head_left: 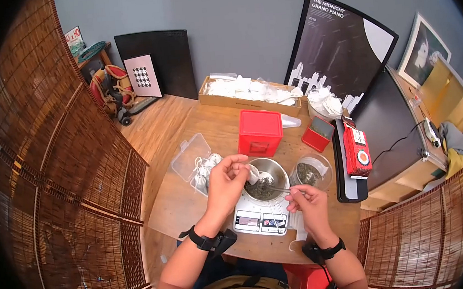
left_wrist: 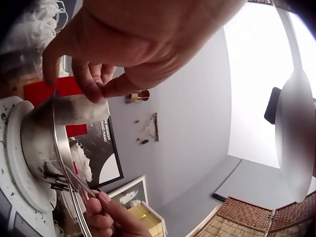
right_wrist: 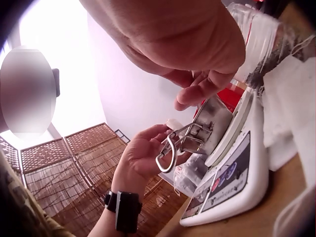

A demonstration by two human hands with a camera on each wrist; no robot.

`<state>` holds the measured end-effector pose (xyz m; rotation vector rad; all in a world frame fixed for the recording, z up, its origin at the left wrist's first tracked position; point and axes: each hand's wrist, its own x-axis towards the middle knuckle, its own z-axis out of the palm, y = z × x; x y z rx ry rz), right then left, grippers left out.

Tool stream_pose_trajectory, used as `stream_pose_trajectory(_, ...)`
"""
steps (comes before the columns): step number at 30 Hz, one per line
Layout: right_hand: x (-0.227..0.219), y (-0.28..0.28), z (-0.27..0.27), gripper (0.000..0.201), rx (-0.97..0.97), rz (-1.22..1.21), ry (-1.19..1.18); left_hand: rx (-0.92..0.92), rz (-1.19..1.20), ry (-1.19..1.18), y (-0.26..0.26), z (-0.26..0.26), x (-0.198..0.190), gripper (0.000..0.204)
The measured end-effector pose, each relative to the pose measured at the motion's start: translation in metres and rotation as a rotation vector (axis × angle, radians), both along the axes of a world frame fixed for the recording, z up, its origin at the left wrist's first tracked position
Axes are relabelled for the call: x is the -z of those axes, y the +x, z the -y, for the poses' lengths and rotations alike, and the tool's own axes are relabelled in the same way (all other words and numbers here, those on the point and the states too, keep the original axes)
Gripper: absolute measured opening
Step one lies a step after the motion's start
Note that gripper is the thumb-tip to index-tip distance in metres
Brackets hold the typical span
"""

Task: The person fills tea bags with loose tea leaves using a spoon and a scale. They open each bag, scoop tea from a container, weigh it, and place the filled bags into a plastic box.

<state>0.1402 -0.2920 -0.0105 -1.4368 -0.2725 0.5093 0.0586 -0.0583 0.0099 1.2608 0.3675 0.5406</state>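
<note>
The left hand (head_left: 226, 182) pinches the bag (head_left: 253, 173) near its top, over the bowl's (head_left: 282, 171) 10 o'clock side; gripped so lightly, its mouth might fold and shed leaves (head_left: 258, 189). The right hand (head_left: 311, 206), at 4 o'clock, pinches the metal tool (head_left: 281, 188); a jerk could scatter leaves onto the scale (head_left: 260, 224), or knocking the rim could shift the bowl. The bag appears to hang with its long axis near upright, bottom down; the tool lies roughly 9 to 3 o'clock, tip toward 9.
</note>
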Motion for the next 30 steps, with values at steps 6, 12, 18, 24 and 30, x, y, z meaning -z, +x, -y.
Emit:
stream_pose_trajectory(6, -0.003, -0.001, 0.012, 0.019, 0.105, -0.039, 0.068, 0.041, -0.014, 0.012, -0.006, 0.007, -0.014, 0.027)
stream_pose_trajectory(12, -0.006, 0.005, 0.026, 0.018, 0.161, -0.045, 0.130, 0.114, -0.062, 0.029, -0.005, 0.008, -0.015, 0.024)
stream_pose_trajectory(18, -0.029, 0.016, 0.032, 0.016, 0.176, -0.010, 0.150, 0.145, -0.127, 0.031, 0.000, 0.007, -0.006, 0.019)
stream_pose_trajectory(24, -0.053, 0.017, 0.025, 0.017, 0.115, 0.032, 0.126, 0.158, -0.139, -0.007, 0.005, 0.004, -0.001, 0.012)
stream_pose_trajectory(30, -0.058, 0.015, 0.009, 0.018, 0.064, 0.172, -0.003, 0.158, -0.161, -0.036, 0.010, -0.001, 0.002, 0.014)
